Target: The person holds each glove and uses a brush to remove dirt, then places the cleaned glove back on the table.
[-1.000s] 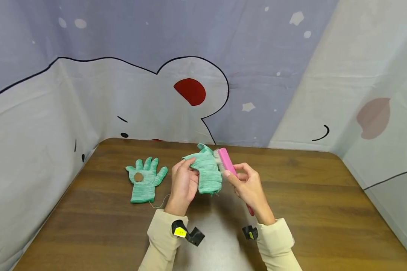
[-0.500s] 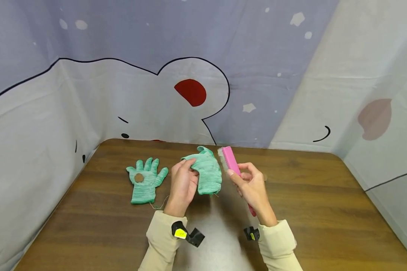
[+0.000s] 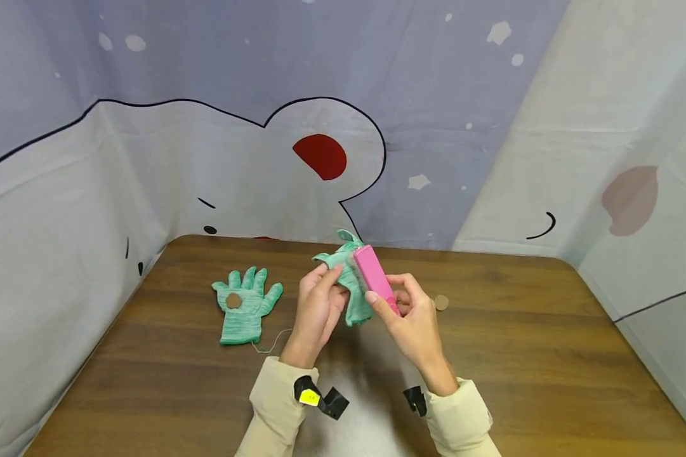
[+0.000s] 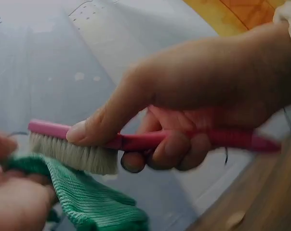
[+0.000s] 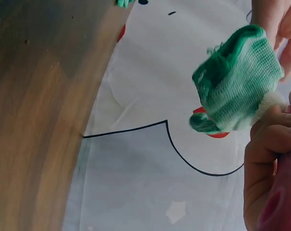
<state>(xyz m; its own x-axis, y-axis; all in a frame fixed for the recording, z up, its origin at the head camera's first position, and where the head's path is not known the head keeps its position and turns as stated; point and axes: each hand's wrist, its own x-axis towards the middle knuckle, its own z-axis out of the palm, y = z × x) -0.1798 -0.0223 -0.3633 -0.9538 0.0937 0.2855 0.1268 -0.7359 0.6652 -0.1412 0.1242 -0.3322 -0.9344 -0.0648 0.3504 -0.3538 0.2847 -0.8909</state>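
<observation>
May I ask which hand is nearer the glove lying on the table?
Left: the left hand is just right of that glove; the right hand, its grip on the brush, is farther right.

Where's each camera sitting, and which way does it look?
Head: on the head, looking forward and down at the table; left hand, right hand, sleeves show.
Left wrist: worn there, facing the pink brush; right hand large, left hand at the edge.
Right wrist: worn there, facing the held glove; both hands partly show.
Wrist views share brush and glove.
</observation>
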